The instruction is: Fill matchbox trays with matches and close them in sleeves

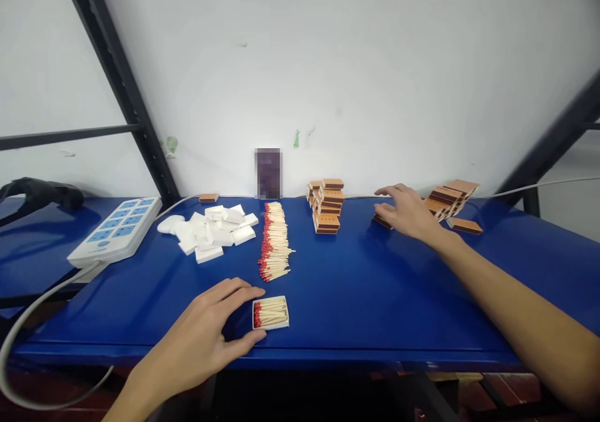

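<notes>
Resting the left hand on the near part of the blue table, palm down, fingers spread and not closed on anything. Touching the left end of a small white tray with index tip at its far corner and thumb tip at its near corner, not clamping it. Lying in that tray, filling it in a flat layer: matches, red heads all pointing left toward the hand.

Reaching the right hand far across to the back right, fingers stretched out and apart, gripping nothing. Pressing the thumb side against a brown sleeve lying flat on the table, with the fingertips hovering just above and past it; not possible to tell whether the sleeve is holding a tray.

Sitting just beyond that hand: a tumbled heap of brown sleeves, and a lone sleeve lying flat just beside it.

Standing at centre back, near the wall: a neat stack of brown boxes, several layers high.

Lying left of the stack and straight behind the filled tray: loose matches in a long row, heads pointing left, in no container.

Piling up further left: empty trays, white, jumbled, nothing showing inside them. Lying at the far left, well apart from both hands: a power strip.
</notes>
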Demonstrator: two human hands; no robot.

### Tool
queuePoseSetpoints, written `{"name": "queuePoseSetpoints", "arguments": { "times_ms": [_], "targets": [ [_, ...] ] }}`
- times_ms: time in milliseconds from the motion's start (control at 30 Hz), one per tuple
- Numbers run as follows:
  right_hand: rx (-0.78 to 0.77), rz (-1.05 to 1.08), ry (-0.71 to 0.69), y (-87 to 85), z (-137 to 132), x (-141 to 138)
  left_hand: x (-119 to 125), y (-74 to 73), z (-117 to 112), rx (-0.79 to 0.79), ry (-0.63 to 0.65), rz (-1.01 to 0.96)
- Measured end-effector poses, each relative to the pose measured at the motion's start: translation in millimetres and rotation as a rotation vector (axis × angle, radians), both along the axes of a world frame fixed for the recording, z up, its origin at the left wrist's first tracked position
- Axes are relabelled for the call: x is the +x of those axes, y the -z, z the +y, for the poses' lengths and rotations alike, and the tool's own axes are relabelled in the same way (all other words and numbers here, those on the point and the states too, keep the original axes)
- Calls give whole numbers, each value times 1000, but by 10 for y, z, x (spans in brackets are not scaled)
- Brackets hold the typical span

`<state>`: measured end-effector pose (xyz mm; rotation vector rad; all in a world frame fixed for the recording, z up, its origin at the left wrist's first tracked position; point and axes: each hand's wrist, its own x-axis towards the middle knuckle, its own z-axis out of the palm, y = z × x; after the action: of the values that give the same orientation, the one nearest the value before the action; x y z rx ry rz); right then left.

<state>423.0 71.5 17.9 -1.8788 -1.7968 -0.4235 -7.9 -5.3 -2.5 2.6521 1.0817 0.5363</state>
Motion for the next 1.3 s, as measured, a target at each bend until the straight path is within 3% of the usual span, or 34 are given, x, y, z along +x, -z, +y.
{"name": "queuePoseSetpoints", "arguments": {
  "times_ms": [200, 300, 433, 533, 667, 800, 933, 1100, 1300],
  "targets": [
    [51, -2, -416, 84, -87, -539, 12, -21, -7, -4, 12, -31],
    [34, -51, -384, 198, -76, -757, 7, -24, -12, -19, -8, -20],
    [-22, -140, -372, 320, -43, -826, 9, -33, -21, -37, -31, -3],
    [84, -140, -438, 321, -80, -845, 17, -44, -30, -59, -44, -8],
    [303, -117, -692, 251, -279, -1021, 32, -54, -31, -70, -49, -37],
    [367, -116, -974, 185, -588, -1318, 40, -50, -26, -63, -56, -50],
    [118, -143, -1097, 164, -782, -1509, 34, -26, -26, -57, -80, -75],
    [-277, -22, -1058, 179, -785, -1535, 15, -13, -40, -82, -103, -51],
    [-415, 138, -1065, 186, -795, -1536, 7, -47, -43, -141, -54, -34]
  ]
}}
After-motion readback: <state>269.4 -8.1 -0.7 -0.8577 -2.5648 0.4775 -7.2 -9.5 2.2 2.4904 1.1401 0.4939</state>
